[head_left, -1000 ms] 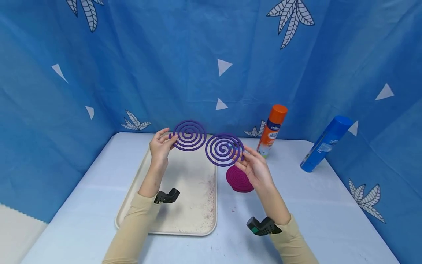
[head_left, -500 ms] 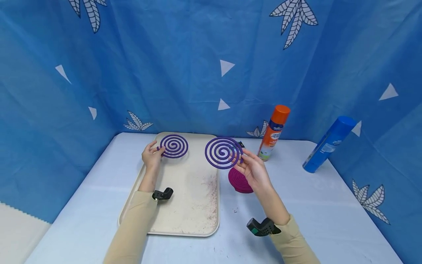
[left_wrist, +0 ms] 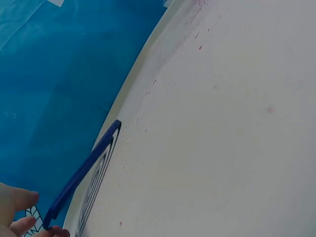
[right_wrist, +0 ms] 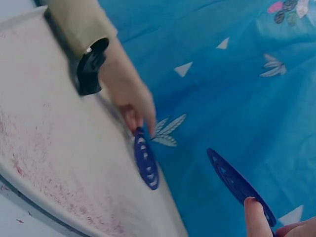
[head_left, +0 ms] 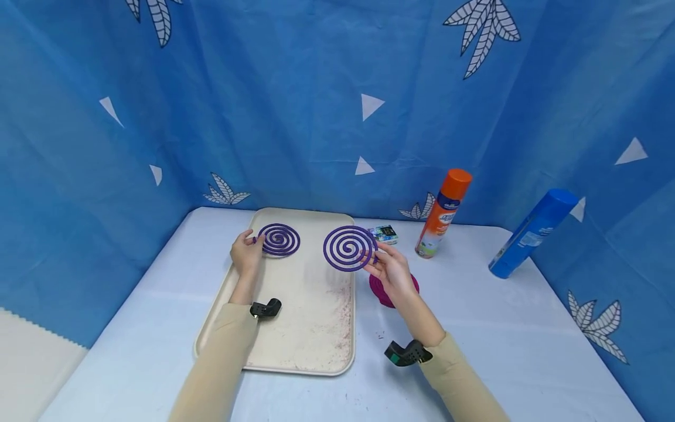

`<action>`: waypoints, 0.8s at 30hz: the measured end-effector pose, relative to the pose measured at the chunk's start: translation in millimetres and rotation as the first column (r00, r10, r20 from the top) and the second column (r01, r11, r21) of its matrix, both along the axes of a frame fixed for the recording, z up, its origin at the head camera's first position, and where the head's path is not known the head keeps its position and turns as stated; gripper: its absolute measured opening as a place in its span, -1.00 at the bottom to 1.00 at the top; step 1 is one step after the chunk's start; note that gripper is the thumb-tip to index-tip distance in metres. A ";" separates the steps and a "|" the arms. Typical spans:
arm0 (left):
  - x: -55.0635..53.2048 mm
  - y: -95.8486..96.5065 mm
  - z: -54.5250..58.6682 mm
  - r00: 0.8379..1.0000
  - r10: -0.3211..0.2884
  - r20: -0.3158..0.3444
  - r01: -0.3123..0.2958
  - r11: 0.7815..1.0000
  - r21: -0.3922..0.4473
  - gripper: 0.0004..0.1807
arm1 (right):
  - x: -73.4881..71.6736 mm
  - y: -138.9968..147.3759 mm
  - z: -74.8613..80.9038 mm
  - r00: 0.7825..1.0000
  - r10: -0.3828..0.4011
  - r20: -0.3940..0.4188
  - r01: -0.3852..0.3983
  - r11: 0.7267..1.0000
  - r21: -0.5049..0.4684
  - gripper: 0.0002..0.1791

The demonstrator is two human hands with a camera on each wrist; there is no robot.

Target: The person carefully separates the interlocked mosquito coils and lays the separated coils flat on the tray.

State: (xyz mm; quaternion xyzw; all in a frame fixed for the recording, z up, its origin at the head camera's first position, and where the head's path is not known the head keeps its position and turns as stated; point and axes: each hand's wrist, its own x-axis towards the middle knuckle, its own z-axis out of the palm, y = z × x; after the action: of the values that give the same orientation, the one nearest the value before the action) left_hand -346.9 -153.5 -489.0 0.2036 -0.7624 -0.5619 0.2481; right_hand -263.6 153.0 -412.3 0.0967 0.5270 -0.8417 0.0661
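Right purple coil (head_left: 348, 250): in the air, over the right edge of the tray (head_left: 306, 310) as the head view sees it. The right hand (head_left: 394, 272) pinches its outer end, a narrow grip. The right wrist view shows it almost edge-on, with one fingertip (right_wrist: 254, 212) lying against it.
Left purple coil (head_left: 279, 238): held by its outer end in the left hand (head_left: 246, 254), also narrowly, above the tray's far left part. The head view shows its full spiral; the left wrist view shows its thin, tilted side. Whether it touches the tray, I cannot tell.
Tray: cream colour; reddish specks are clearest in the right wrist view.
Magenta coil (head_left: 378, 290): lies on the table, partly behind the right hand, visible only from the head.
Small box (head_left: 384, 234): farther back, beside the tray.
Spray cans: orange (head_left: 443, 214) and blue (head_left: 532, 234), both upright, well apart.
Blue cloth (head_left: 295, 88): behind everything; the right wrist view adds a pink print (right_wrist: 275, 7).
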 end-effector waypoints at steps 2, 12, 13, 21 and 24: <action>1.0 1.7 1.6 1.000 0.003 -0.014 -0.003 1.000 0.000 -0.59 | -10.6 -6.8 -6.2 1.000 -0.002 0.005 0.002 1.000 0.027 -0.51; -1.1 8.0 0.2 0.997 -0.002 -0.079 0.002 1.000 0.007 -0.66 | -53.9 -38.8 -26.8 0.999 0.015 0.035 -0.020 0.992 0.128 -0.56; -1.3 8.2 -0.3 0.996 -0.002 -0.087 0.002 1.000 0.004 -0.66 | -58.8 -41.5 -29.9 0.999 0.006 0.054 -0.013 0.991 0.133 -0.56; -3.2 6.0 -2.2 0.990 -0.003 -0.143 0.004 1.000 0.007 -0.68 | -137.9 -39.5 -128.1 0.999 -0.034 -0.015 0.035 0.998 0.045 -0.58; -4.5 4.0 -1.5 0.986 -0.018 -0.164 0.023 0.999 0.026 -0.66 | -189.5 -29.7 -193.9 1.000 -0.007 -0.008 0.008 0.996 0.091 -0.50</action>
State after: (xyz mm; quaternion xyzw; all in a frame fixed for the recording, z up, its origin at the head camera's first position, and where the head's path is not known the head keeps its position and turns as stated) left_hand -351.4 -149.5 -490.5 0.1524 -0.7337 -0.5898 0.3011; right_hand -453.1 123.3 -606.1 0.0982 0.5646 -0.8176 0.0563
